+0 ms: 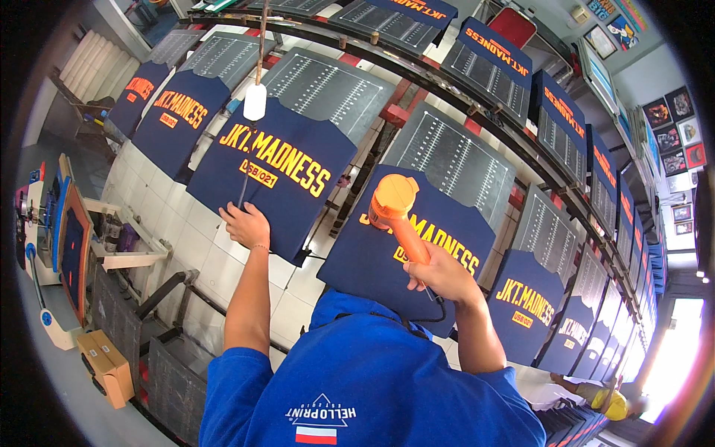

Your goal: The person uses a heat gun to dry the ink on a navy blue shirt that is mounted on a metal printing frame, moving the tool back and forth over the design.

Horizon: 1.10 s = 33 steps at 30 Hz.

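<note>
My right hand (445,274) grips the handle of an orange hair dryer (395,201). The dryer's round head hangs over a dark navy shirt (357,261) laid on a grey printing board (450,153), hiding part of its yellow and orange lettering. A black cord (439,309) trails below that hand. At the lower left edge of the neighbouring navy shirt (294,141), my left hand (247,226) has its bent fingers at the end of a thin rod (244,186). Higher on this rod sits a white cylinder (255,102). My left fingers appear closed on it, partly hidden.
Rows of boards bearing similar shirts (529,298) run left and right along a dark metal rail (417,63). A wooden frame (74,253) and a cardboard box (106,366) stand at the left. Another person in yellow (611,402) is at the far right.
</note>
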Tool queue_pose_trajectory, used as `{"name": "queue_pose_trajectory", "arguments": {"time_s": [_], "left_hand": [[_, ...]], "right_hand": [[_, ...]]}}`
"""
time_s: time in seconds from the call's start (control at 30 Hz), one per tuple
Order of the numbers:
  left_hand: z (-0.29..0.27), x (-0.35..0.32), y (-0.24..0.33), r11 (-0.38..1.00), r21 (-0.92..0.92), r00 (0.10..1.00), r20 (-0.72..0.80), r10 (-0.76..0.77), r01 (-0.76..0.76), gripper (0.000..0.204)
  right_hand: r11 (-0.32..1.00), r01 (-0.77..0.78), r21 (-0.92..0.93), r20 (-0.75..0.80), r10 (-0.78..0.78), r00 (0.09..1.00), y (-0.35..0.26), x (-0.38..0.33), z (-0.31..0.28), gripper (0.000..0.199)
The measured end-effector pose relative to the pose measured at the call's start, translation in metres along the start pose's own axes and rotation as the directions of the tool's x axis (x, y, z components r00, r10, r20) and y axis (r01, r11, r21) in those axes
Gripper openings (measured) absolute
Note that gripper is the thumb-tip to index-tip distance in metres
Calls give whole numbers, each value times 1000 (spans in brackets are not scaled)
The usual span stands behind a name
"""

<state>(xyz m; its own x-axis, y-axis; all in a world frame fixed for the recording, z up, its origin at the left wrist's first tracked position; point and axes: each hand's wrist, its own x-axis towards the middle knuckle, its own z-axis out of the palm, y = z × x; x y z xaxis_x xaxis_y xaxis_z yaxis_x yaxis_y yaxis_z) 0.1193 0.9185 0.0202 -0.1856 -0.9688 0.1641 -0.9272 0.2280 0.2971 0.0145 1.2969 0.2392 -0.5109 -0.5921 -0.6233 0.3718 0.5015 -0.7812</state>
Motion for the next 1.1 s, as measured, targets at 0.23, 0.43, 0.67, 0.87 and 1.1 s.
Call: {"name": "queue_pose_trajectory", "arguments": {"time_s": [0.23,0.43,0.67,0.87,1.1], "left_hand": [[-1,1,2,1000,-7,1000,12,-5,5,52],[0,1,2,1000,-16,999,31,-7,8,52],[3,1,-2,999,-28,999,32,-21,22,53],[0,2,0,1000,-27,1000,30,-10,10,52],[-3,0,3,1000,-24,999,40,-3,4,52]], "right_hand": [[999,49,-9,-18,-49,999,9,14,-8,33],[999,53,-11,-81,-54,995,2,20,-15,32],[999,-29,22,-26,29,999,9,-15,-12,30],[997,72,41,-31,-71,997,8,7,-16,29],[994,105,42,-66,-102,993,1,26,-30,29]]}}
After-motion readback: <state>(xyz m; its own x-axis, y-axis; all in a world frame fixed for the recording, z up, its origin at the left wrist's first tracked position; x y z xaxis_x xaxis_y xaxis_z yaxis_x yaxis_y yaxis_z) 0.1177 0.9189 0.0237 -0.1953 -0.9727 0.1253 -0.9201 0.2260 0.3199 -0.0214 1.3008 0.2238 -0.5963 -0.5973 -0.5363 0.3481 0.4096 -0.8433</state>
